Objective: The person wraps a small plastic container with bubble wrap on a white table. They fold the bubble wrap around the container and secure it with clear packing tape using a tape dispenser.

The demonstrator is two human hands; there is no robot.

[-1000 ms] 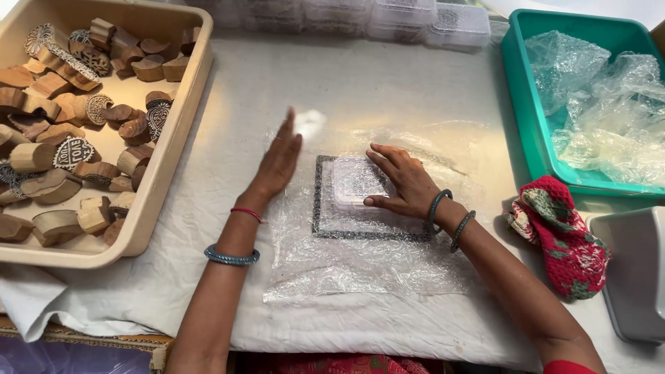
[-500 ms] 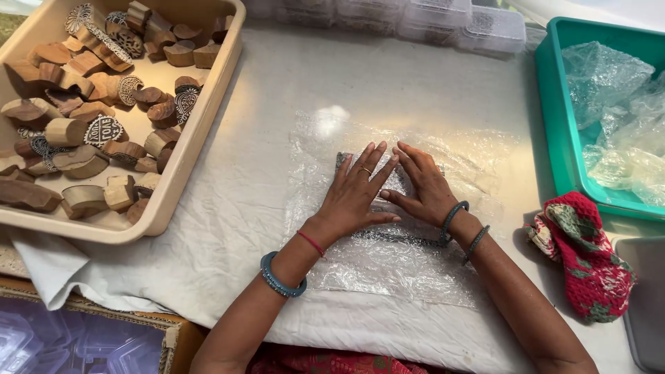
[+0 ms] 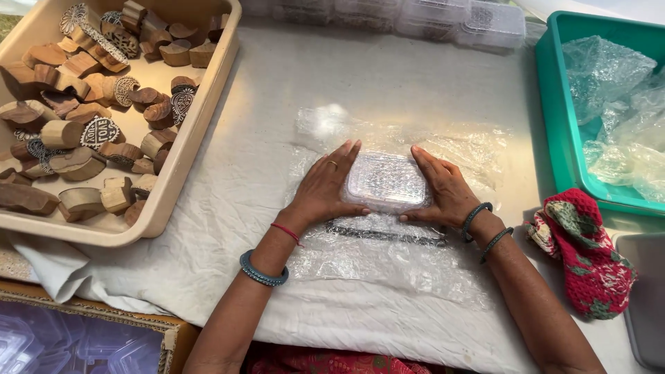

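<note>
2 hands press in on a small clear plastic box [image 3: 386, 181] from opposite sides. The left hand [image 3: 324, 187] lies flat against the box's left end, fingers stretched out along it and thumb tucked under its near edge, with a ring on 1 finger. The right hand [image 3: 443, 190] mirrors it on the right end, palm against the side and thumb along the near edge. Each grip is closed on the box between palm and thumb, so the box is clamped between the 2 hands. A layer of bubble wrap [image 3: 388, 263] covers the top of the box, and the rest of the sheet spreads out flat beneath and around it on the counter [image 3: 388, 76], which is draped in a white cloth. Just in front of the box, under the wrap, a dark patterned strip [image 3: 384, 233] shows. The box sits near the middle of the counter, straight ahead of the person.

Both wrists carry teal bangles, and the left also has a thin red thread. To the left stands a beige tray [image 3: 181, 163] heaped with carved wooden blocks [image 3: 76, 131]. To the right, a teal bin [image 3: 561, 118] holds crumpled plastic wrap. Near its front corner lies a red knitted pouch [image 3: 589, 260]. Along the far edge stands a row of clear plastic boxes [image 3: 415, 17].
</note>
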